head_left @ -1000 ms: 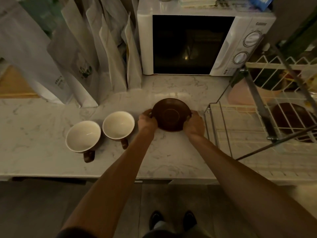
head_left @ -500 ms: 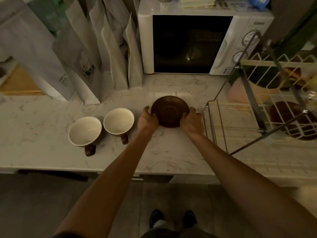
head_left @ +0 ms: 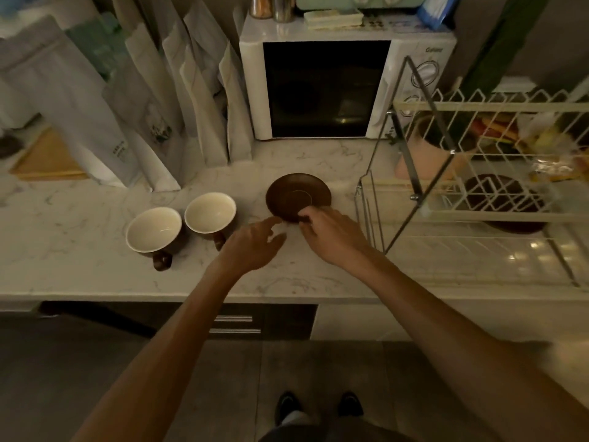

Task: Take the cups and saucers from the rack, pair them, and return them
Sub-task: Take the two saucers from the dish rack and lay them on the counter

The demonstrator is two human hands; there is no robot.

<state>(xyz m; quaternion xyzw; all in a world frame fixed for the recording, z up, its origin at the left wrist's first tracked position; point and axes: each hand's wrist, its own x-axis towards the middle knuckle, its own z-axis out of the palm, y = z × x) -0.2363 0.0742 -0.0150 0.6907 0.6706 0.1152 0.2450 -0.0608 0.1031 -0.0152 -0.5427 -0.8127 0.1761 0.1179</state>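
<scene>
A brown saucer (head_left: 298, 196) lies flat on the marble counter (head_left: 79, 237), just in front of the microwave. My right hand (head_left: 331, 234) pinches its near rim with thumb and fingers. My left hand (head_left: 255, 244) hovers beside it with fingers spread, one fingertip near the saucer's left edge, holding nothing. Two cups with cream insides and brown handles stand to the left: one (head_left: 210, 213) close to my left hand, the other (head_left: 154, 229) further left. A second brown saucer (head_left: 503, 199) rests on the lower shelf of the white wire rack (head_left: 497, 105).
A white microwave (head_left: 318, 87) stands at the back. Tall paper bags (head_left: 178, 106) lean against the wall at the back left. A pink pot (head_left: 427, 154) sits inside the rack. The counter's front edge runs just below my wrists.
The saucer now rests on the counter. My left hand has let go of its rim and drawn back, open. My right hand has shifted from the right edge to the near rim.
</scene>
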